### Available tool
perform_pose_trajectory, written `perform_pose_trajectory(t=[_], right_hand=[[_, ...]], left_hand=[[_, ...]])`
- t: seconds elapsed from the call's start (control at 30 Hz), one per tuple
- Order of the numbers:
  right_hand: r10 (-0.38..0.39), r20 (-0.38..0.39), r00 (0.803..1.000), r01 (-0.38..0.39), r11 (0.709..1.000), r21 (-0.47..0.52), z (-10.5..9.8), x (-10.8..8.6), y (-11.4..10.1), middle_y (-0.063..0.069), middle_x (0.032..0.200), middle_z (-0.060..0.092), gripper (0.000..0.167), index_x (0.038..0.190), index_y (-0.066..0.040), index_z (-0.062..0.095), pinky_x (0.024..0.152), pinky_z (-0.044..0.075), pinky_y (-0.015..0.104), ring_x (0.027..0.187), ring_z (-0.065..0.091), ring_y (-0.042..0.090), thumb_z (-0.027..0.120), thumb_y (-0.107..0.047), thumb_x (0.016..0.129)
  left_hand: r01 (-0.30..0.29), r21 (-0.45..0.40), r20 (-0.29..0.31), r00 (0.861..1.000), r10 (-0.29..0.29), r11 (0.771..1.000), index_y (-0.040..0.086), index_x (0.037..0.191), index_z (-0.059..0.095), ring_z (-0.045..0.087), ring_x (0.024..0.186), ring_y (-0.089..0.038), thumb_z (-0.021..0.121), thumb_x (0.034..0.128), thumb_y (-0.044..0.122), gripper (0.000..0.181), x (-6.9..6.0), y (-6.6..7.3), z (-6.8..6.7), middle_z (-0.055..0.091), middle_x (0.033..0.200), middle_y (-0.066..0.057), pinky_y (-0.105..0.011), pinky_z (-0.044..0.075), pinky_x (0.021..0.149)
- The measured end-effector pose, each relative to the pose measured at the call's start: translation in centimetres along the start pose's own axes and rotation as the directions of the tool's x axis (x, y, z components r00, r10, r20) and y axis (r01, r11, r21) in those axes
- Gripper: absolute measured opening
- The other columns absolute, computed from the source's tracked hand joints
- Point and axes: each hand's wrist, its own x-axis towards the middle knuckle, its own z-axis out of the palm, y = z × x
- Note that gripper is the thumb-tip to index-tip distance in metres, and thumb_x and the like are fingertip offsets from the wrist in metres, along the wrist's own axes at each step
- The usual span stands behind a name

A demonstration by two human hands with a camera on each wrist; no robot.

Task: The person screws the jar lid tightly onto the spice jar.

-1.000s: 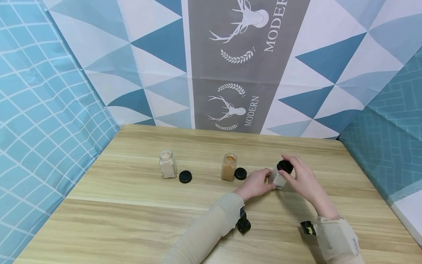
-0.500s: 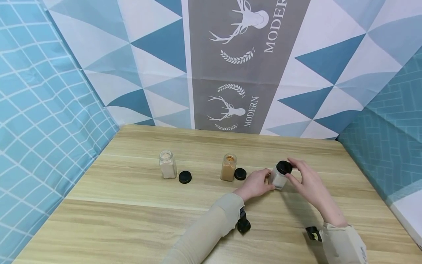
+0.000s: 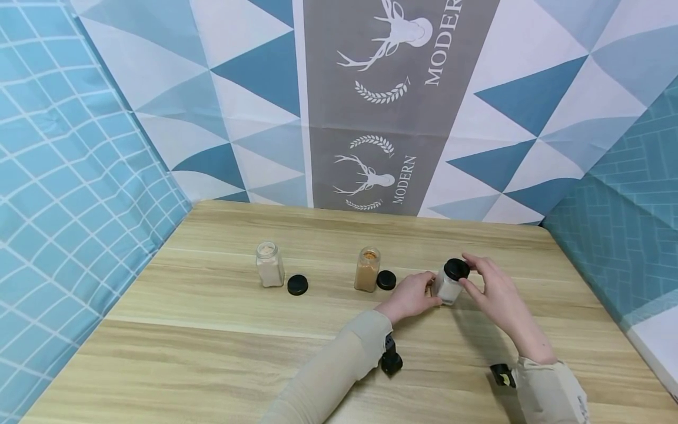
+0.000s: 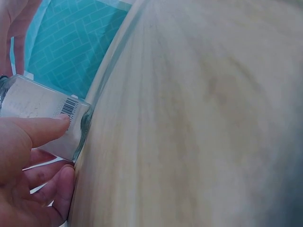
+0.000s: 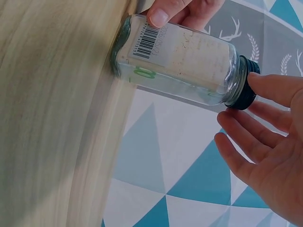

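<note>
Nearest, beige sleeves (image 3: 339,368) reach across a wood-grain desk (image 3: 185,359). The left hand (image 3: 409,297) grips a clear square jar (image 3: 447,290) of white contents low on its sides, thumb beside a barcode. The right hand (image 3: 498,294) pinches the black cap (image 3: 457,269) on its mouth, other fingers held out. The jar stands on the desk, right of centre. To its left are an uncapped orange-brown jar (image 3: 366,272) and an uncapped cream jar (image 3: 271,269), each beside a black lid (image 3: 386,280). Behind hangs a geometric backdrop (image 3: 344,88) with deer heads.
</note>
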Motion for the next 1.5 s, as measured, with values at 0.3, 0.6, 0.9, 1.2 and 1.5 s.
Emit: perform_pose_trajectory(t=[0.3,0.6,0.9,1.2,1.5], right_hand=[[-0.067,0.023,0.997,0.067,0.998,0.002,0.1,0.3,0.2,0.022,0.121,0.050,0.049,0.126,0.003,0.046,0.077,0.045,0.050,0.099,0.052,0.035,0.064,-0.001,0.081],[-0.086,0.049,0.995,0.084,0.996,0.035,0.5,0.6,0.0,0.023,0.117,0.052,0.048,0.126,0.005,0.045,0.082,0.044,0.051,0.104,0.052,0.037,0.064,-0.001,0.082],[-0.047,0.003,0.999,0.047,0.998,0.030,0.7,0.7,0.2,0.022,0.113,0.055,0.051,0.125,0.005,0.047,0.079,0.044,0.051,0.098,0.054,0.035,0.068,-0.009,0.081],[-0.027,0.002,1.000,0.027,0.998,0.054,0.7,0.9,0.4,0.022,0.114,0.055,0.050,0.124,0.004,0.049,0.083,0.042,0.052,0.101,0.053,0.036,0.068,-0.013,0.081],[-0.044,-0.031,0.999,0.046,0.997,0.069,1.2,0.6,0.5,0.023,0.115,0.056,0.049,0.122,0.005,0.050,0.083,0.043,0.051,0.101,0.055,0.037,0.069,-0.008,0.079]], left_hand=[[0.001,0.004,-0.001,1.000,-0.001,1.000,0.013,0.122,0.052,0.057,0.101,-0.007,0.066,0.0829,0.031,0.045,0.0,0.0,0.0,0.062,0.113,0.001,-0.018,0.045,0.083],[-0.005,0.002,0.001,1.000,0.005,1.000,0.013,0.121,0.053,0.057,0.100,-0.007,0.066,0.0829,0.031,0.045,0.0,0.1,-0.1,0.062,0.112,0.001,-0.017,0.045,0.082],[-0.009,0.012,-0.006,1.000,0.009,1.000,0.013,0.121,0.052,0.057,0.097,-0.006,0.066,0.0825,0.031,0.045,0.0,0.0,0.0,0.062,0.110,0.002,-0.017,0.044,0.080],[-0.004,0.019,-0.006,1.000,0.004,1.000,0.013,0.122,0.052,0.057,0.099,-0.006,0.067,0.0819,0.032,0.047,0.2,0.0,-0.1,0.062,0.112,0.002,-0.017,0.044,0.081],[0.057,-0.077,-0.030,0.998,-0.060,0.995,0.014,0.118,0.055,0.057,0.101,-0.007,0.070,0.0790,0.030,0.045,-0.2,0.2,0.0,0.063,0.112,0.001,-0.018,0.045,0.082]])
